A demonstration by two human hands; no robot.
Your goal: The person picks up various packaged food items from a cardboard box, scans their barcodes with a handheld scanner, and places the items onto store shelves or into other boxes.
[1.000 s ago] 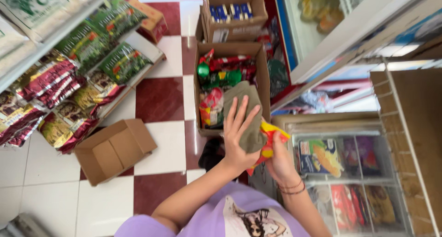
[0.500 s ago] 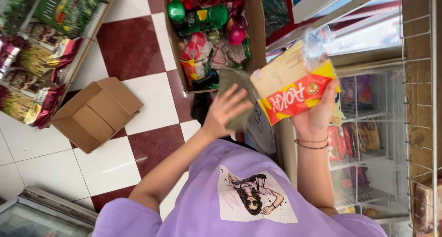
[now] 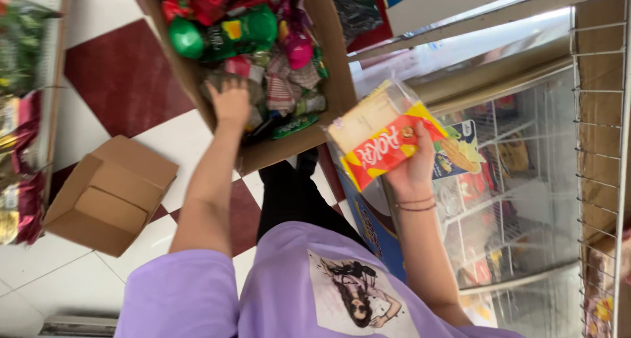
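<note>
My left hand [image 3: 230, 103] reaches down into a large open cardboard box [image 3: 332, 82] on the floor. The box is filled with colourful snack packets and green bottles [image 3: 253, 29]. The hand's fingers lie on the packets and are blurred, so whether they grip one is unclear. My right hand [image 3: 411, 166], with thin bands on its wrist, holds up a yellow and red snack packet [image 3: 380, 137] in clear wrap, to the right of the box. My purple printed shirt [image 3: 296, 292] fills the bottom of the view.
A small empty cardboard box [image 3: 112, 193] lies open on the red and white tiled floor [image 3: 125, 75] at the left. Shelves of snack bags [image 3: 20, 114] run along the left edge. A glass-topped display case [image 3: 513, 180] and a wire rack [image 3: 598, 114] stand at the right.
My left hand has gone from beside the raised packet down into the big box, and the grey-green packet it held is no longer visible. My right hand still holds the yellow and red packet up.
</note>
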